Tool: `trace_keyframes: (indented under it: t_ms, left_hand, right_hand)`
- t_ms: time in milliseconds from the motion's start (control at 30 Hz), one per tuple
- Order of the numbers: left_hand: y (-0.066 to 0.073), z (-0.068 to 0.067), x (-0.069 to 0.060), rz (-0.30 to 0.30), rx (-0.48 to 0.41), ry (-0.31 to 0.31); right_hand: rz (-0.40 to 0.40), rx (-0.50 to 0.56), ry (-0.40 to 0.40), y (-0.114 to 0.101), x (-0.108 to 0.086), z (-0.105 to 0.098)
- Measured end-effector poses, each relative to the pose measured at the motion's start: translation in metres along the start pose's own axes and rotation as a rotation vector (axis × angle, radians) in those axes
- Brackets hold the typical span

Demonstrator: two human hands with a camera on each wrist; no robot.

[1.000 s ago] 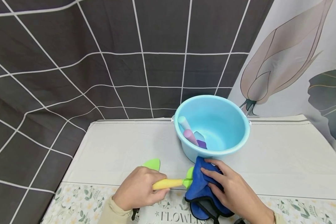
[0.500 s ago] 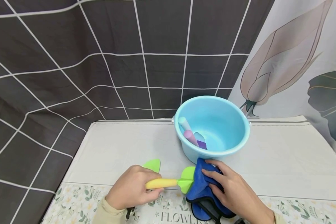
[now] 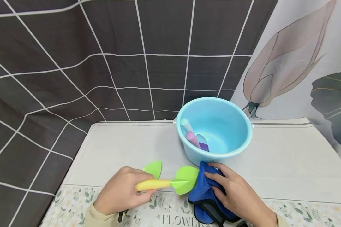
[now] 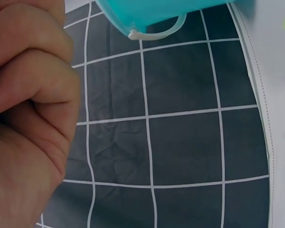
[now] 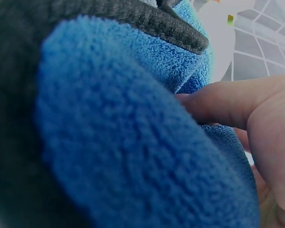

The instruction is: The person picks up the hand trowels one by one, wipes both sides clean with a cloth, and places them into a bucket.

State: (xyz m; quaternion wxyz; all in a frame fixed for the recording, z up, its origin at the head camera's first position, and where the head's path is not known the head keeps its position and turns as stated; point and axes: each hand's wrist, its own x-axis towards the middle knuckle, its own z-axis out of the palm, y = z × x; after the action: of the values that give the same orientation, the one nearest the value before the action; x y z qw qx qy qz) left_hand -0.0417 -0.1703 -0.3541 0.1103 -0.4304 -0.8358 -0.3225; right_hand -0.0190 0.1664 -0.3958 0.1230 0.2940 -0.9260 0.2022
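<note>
In the head view my left hand (image 3: 125, 190) grips the yellow handle of a toy trowel, whose green leaf-shaped blade (image 3: 185, 180) points right. The blade's tip meets the edge of a blue plush cloth (image 3: 201, 189) with black trim. My right hand (image 3: 238, 190) holds this cloth, its fingers bent over the upper side; the right wrist view shows the thumb pressed into the folds. A second green blade (image 3: 154, 169) lies behind my left hand, which hides the rest of it. Curled fingers (image 4: 33, 76) fill the left side of the left wrist view.
Just beyond the cloth stands a light blue bucket (image 3: 194, 156). Inside it lean a pale blue handle (image 3: 186, 125) and a pink handle (image 3: 192, 138), with blue and purple parts below. A dark gridded curtain (image 3: 164, 72) hangs behind the table (image 3: 125, 142).
My left hand has moved left with the trowel, and more of its green blade shows clear of the cloth. The right hand and cloth stay almost still.
</note>
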Motion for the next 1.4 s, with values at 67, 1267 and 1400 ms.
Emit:
trace_keyframes:
  t_ms: [67,1267,1400]
  left_hand:
    - [0.000,-0.002,-0.001,0.007,-0.007,0.008]
    - [0.020,-0.052,0.079,0.046,0.192,0.096]
    - [0.018,-0.051,0.095,0.009,0.282,0.055]
  right_hand:
    - [0.002,0.002,-0.001,0.000,0.000,0.000]
    - [0.020,0.020,-0.034,-0.006,0.000,-0.006]
    - [0.030,0.013,-0.046,-0.007,0.000,-0.005]
